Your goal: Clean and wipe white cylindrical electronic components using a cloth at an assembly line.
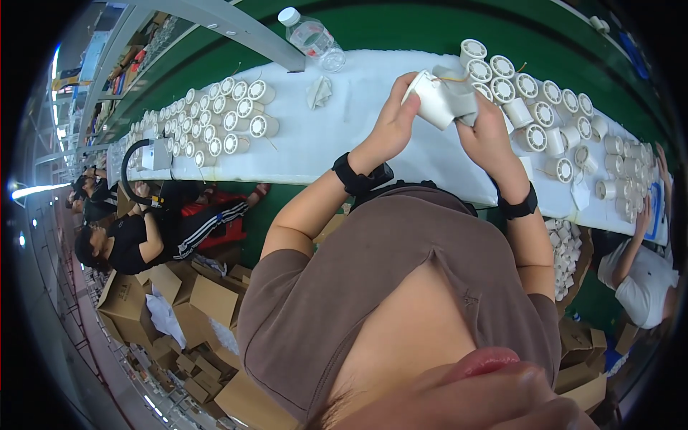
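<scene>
My left hand [391, 120] grips a white cylindrical plastic housing [431, 102] by its side, thumb and fingers around it, above the table. An orange-brown wire shows at the far end of the housing. In my right hand [491, 137] a grey cloth [461, 100] is pinched and pressed against the housing's right side. Just beyond my right hand stands a group of similar white housings [527, 87] with slotted round ends. On the white table top [301, 152], left of my hands, lies a crumpled pale cloth [319, 92].
A clear plastic bottle [313, 40] stands at the table's far edge beside a grey metal post [244, 30]. More white housings [231, 122] fill the left side. Co-workers [132, 244] sit left and right [641, 287]. Open cardboard boxes [195, 304] are behind me on the left.
</scene>
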Motion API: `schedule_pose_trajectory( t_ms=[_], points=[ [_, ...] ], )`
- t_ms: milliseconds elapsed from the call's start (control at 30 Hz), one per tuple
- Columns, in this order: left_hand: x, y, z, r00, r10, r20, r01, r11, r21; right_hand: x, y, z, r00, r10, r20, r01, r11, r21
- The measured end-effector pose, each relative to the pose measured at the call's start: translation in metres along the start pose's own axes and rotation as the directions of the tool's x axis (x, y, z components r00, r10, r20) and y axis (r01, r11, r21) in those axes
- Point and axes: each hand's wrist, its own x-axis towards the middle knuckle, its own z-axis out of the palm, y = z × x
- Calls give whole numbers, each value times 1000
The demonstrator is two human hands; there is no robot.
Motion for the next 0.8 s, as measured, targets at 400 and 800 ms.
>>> schedule_pose_trajectory(
  t_ms=[400, 800],
  points=[
    [3, 37, -26, 965, 82, 249, -154, 947, 283, -9, -5, -10, 971, 140, 193, -217, 851, 478],
    [10, 39, -16, 777, 608, 164, -580, 589, 563, -15, 3, 2, 907, 251, 339, -404, 289, 868]
  ],
)
